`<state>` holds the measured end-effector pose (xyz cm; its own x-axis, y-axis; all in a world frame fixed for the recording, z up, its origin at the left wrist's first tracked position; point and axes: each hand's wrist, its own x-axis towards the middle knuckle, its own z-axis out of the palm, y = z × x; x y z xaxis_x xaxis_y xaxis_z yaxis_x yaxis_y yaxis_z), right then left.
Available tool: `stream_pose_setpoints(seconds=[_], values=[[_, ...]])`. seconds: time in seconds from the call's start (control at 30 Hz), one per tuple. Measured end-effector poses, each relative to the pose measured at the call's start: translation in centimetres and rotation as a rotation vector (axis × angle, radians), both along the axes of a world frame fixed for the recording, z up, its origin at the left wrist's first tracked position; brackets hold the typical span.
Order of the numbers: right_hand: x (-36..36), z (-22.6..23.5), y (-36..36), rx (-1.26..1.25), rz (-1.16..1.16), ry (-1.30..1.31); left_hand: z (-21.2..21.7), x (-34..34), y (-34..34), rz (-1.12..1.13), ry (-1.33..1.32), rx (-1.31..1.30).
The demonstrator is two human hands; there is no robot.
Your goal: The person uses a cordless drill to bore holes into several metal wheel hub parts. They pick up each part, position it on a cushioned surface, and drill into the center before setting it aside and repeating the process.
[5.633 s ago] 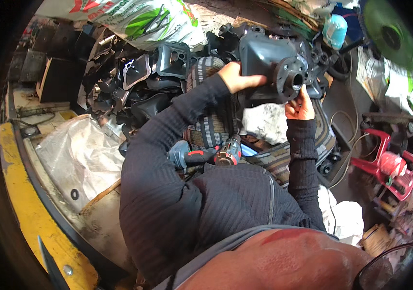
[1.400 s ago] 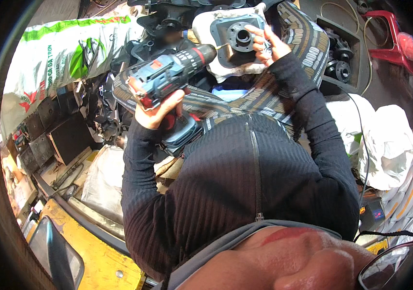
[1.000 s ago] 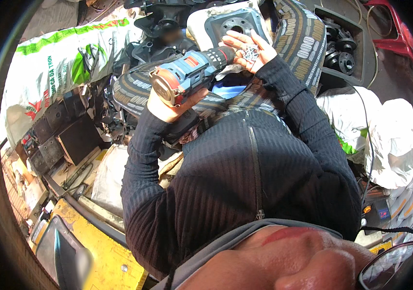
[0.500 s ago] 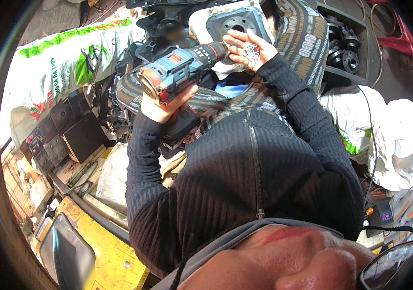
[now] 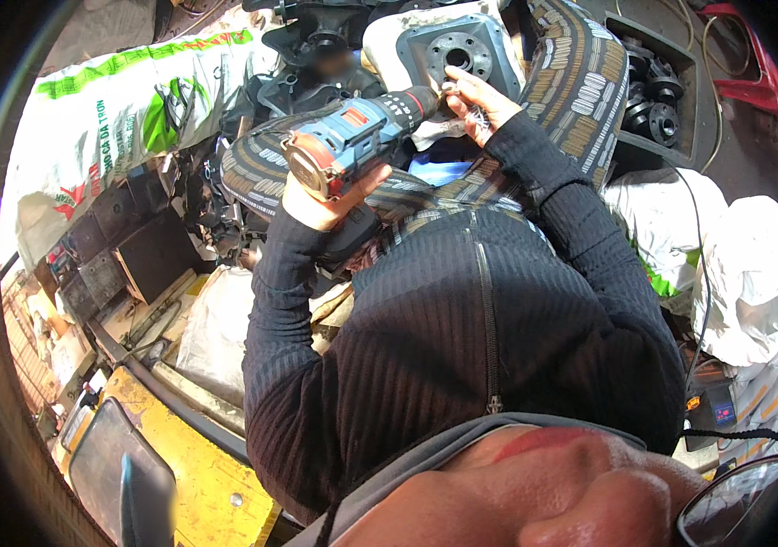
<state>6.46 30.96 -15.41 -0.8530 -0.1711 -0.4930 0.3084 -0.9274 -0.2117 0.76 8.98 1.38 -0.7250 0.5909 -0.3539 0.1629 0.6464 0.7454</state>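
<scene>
- Left hand [image 5: 320,196]: closed around the grip of a blue cordless drill [image 5: 352,141], chuck aimed at the grey plastic housing [image 5: 457,50].
- Right hand [image 5: 480,100]: fingers loosely curled at the chuck tip, holding small screws, just below the housing's round flange.

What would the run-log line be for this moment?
left hand: grips blue cordless drill | right hand: holds small screws at drill tip | drill aimed at grey plate with round hub | lap: striped cloth
</scene>
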Motion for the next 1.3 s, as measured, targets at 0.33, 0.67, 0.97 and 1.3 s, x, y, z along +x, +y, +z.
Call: stream_pose_setpoints(seconds=[0.33, 0.67, 0.97, 1.3], values=[[-0.5, -0.1, -0.5, -0.144, -0.091, -0.163, -0.6, -0.3, 1.0, -0.170, 0.199, -0.012], [-0.8, -1.1, -0.3, 0.055, 0.047, -0.174, -0.7, -0.8, 1.7, -0.248, 0.257, 0.016], [-0.8, -1.4, 0.0, 0.107, -0.034, -0.112, -1.3, -2.2, 2.2, -0.276, 0.374, -0.058], [0.8, -5.9, 0.9, 0.362, -0.333, -0.236, -3.7, -7.2, 2.8, -0.314, 0.347, -0.166]])
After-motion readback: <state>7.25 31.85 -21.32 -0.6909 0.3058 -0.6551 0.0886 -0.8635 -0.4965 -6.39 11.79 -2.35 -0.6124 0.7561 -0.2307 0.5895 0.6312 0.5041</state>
